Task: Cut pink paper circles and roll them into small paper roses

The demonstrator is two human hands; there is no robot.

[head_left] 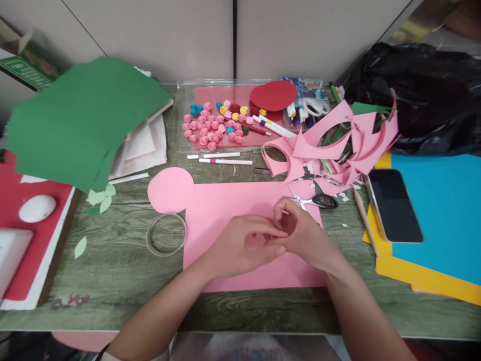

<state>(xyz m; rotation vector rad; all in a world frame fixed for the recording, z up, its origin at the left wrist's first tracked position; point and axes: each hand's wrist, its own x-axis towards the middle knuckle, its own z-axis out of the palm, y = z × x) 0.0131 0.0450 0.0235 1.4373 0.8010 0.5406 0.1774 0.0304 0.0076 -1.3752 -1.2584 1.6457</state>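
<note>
My left hand (240, 248) and my right hand (300, 233) meet over a large pink paper sheet (225, 205) on the table. Both hands are closed around a small pink paper piece (256, 239), which sits in the curl of the left fingers while the right fingertips pinch at it. A pink paper circle (171, 189) lies at the sheet's upper left corner. Scissors (315, 200) lie just beyond my right hand. A tape ring (166, 234) rests left of the sheet.
Several small paper roses (214, 125) lie on a red sheet at the back, with markers (225, 161) nearby. Pink offcuts (338, 140) pile at right, beside a phone (394, 204), a pencil (365, 220), blue and yellow sheets (443, 210). Green paper (82, 120) and a mouse (37, 208) sit left.
</note>
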